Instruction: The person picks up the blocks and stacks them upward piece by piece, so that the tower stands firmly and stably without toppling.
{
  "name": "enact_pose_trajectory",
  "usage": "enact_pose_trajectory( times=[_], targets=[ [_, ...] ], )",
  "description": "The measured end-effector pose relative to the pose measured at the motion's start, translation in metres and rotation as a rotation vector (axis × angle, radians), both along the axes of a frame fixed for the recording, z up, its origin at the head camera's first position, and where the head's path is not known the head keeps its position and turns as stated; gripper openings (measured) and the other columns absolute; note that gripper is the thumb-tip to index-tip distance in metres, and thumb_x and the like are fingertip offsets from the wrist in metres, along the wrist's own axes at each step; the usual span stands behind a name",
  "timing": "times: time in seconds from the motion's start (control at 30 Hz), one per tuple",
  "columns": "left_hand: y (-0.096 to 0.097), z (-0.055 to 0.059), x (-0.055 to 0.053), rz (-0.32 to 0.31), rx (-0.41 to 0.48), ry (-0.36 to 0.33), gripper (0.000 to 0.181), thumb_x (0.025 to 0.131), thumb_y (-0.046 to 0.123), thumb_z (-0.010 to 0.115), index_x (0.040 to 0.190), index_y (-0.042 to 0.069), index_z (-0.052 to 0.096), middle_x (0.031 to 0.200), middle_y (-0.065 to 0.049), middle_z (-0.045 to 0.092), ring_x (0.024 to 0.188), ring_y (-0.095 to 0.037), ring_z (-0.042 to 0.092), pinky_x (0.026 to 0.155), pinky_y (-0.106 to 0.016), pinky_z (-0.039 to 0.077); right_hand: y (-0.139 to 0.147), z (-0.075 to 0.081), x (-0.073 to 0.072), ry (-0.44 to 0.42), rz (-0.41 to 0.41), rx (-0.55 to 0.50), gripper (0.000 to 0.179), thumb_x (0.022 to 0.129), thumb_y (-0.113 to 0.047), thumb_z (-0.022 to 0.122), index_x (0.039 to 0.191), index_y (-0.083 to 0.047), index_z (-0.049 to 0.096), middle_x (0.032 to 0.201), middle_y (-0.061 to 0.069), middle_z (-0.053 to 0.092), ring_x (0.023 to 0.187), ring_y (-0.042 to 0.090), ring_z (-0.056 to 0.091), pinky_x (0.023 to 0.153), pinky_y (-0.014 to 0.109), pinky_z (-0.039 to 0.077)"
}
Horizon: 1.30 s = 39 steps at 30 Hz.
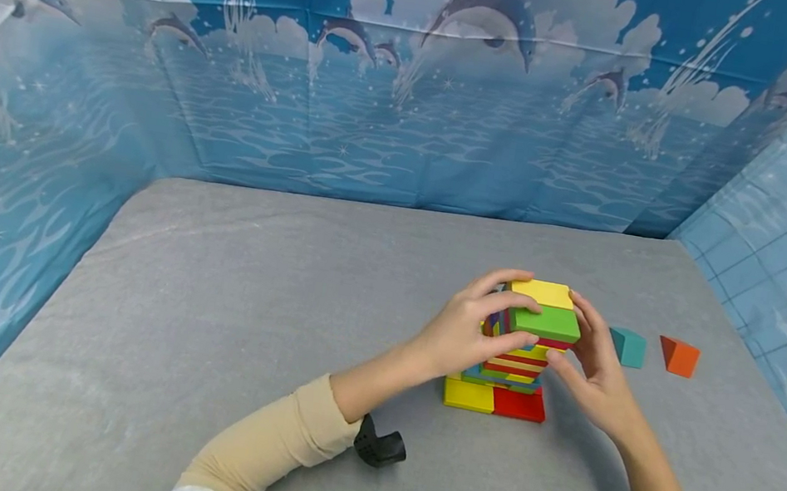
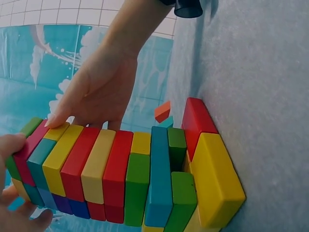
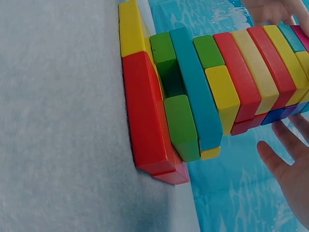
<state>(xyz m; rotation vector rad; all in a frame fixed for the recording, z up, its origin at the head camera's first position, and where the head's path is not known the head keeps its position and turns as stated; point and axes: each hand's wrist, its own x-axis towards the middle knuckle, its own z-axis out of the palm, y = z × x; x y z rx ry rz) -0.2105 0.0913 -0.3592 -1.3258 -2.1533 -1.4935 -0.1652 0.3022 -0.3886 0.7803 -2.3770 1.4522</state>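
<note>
A tower of coloured wooden blocks (image 1: 508,369) stands on the grey cloth, layered in red, yellow, green, blue and natural wood. Its top bears a green block (image 1: 544,323) at the front and a yellow block (image 1: 544,293) behind it. My left hand (image 1: 460,334) reaches across from the left, its extended fingers touching the upper blocks. On the other side, my right hand (image 1: 597,379) rests lightly against the upper tower, with the thumb at the front. Yellow (image 1: 469,395) and red (image 1: 519,405) blocks form the broad base. Some fingertips are hidden behind the tower.
Right of the tower lie a teal block (image 1: 628,348) and an orange wedge-shaped block (image 1: 680,359). A grey cloth (image 1: 242,300) covers the table. Dolphin-print curtains (image 1: 349,130) hang behind and at both sides. Black mounts (image 1: 380,447) sit near both wrists.
</note>
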Motion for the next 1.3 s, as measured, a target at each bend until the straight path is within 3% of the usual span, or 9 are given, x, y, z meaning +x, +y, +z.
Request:
enact_pose_trajectory(
  times=[0.2,0.43,0.57,0.67,0.83,0.87,1.0,1.13,1.3],
  targets=[
    [0.001,-0.002,-0.003,-0.018,0.004,-0.121,0.036,0.08,0.013,0.07,0.114,0.006,0.059,0.136,-0.008,0.038,0.12,-0.014,0.039,0.088,-0.017,0.042,-0.001,0.0,0.0,-0.007,-0.024,0.02,0.083,0.079,0.018,0.054,0.146,-0.008,0.01,0.141,-0.003,0.03,0.122,0.008,0.034,0.092,0.01,0.034],
    [-0.001,0.0,-0.003,-0.012,-0.026,-0.148,0.039,0.081,0.016,0.07,0.117,0.008,0.057,0.137,-0.007,0.037,0.122,-0.013,0.037,0.09,-0.02,0.042,0.003,0.001,0.0,-0.029,-0.042,0.02,0.087,0.077,0.018,0.056,0.146,-0.009,0.011,0.141,-0.004,0.03,0.122,0.006,0.035,0.092,0.009,0.033],
    [-0.002,-0.001,-0.004,-0.012,-0.039,-0.164,0.039,0.082,0.018,0.069,0.118,0.01,0.057,0.139,-0.006,0.035,0.121,-0.01,0.037,0.09,-0.019,0.042,0.018,0.002,-0.003,-0.027,-0.065,0.019,0.081,0.079,0.017,0.054,0.146,-0.008,0.014,0.143,0.003,0.032,0.124,0.005,0.036,0.093,0.01,0.033],
    [-0.002,-0.001,-0.004,-0.017,-0.042,-0.171,0.039,0.082,0.019,0.069,0.118,0.011,0.057,0.139,-0.004,0.033,0.123,-0.01,0.035,0.092,-0.02,0.04,0.045,-0.012,-0.014,0.004,-0.139,0.036,0.072,0.085,0.011,0.052,0.146,-0.01,0.019,0.143,0.009,0.034,0.124,0.007,0.038,0.091,0.01,0.035],
    [-0.002,-0.003,-0.004,-0.029,-0.051,-0.17,0.039,0.083,0.019,0.068,0.119,0.011,0.057,0.141,-0.003,0.031,0.125,-0.01,0.032,0.094,-0.022,0.039,0.094,-0.054,-0.036,0.007,-0.381,0.152,0.066,0.087,-0.009,0.061,0.143,-0.023,0.029,0.142,0.002,0.038,0.12,-0.002,0.04,0.085,0.005,0.032],
    [-0.003,-0.003,-0.005,-0.03,-0.053,-0.17,0.039,0.083,0.019,0.068,0.119,0.011,0.057,0.141,-0.003,0.031,0.125,-0.01,0.032,0.094,-0.021,0.039,0.097,-0.054,-0.036,-0.001,-0.429,0.2,0.065,0.086,-0.013,0.063,0.142,-0.024,0.031,0.141,0.003,0.039,0.119,-0.003,0.04,0.084,0.004,0.031],
    [-0.004,-0.003,-0.005,-0.033,-0.056,-0.168,0.04,0.083,0.018,0.068,0.12,0.011,0.056,0.14,-0.004,0.031,0.123,-0.01,0.033,0.092,-0.022,0.041,0.101,-0.049,-0.033,-0.046,-0.532,0.335,0.058,0.085,-0.021,0.066,0.137,-0.014,0.042,0.133,0.015,0.043,0.116,0.021,0.045,0.09,0.03,0.041],
    [-0.005,-0.003,-0.006,-0.038,-0.057,-0.178,0.04,0.083,0.018,0.068,0.121,0.011,0.056,0.141,-0.005,0.031,0.123,-0.011,0.034,0.09,-0.021,0.041,0.102,-0.038,-0.028,-0.087,-0.552,0.424,0.048,0.086,-0.015,0.064,0.127,0.004,0.047,0.12,0.033,0.041,0.101,0.049,0.043,0.073,0.062,0.038],
    [-0.005,-0.003,-0.006,-0.033,-0.065,-0.192,0.042,0.083,0.019,0.068,0.122,0.013,0.055,0.14,-0.004,0.03,0.122,-0.01,0.033,0.089,-0.021,0.042,0.105,-0.038,-0.028,-0.155,-0.597,0.518,0.041,0.085,-0.015,0.064,0.118,0.007,0.052,0.111,0.032,0.041,0.087,0.045,0.047,0.059,0.047,0.043]
  ],
)
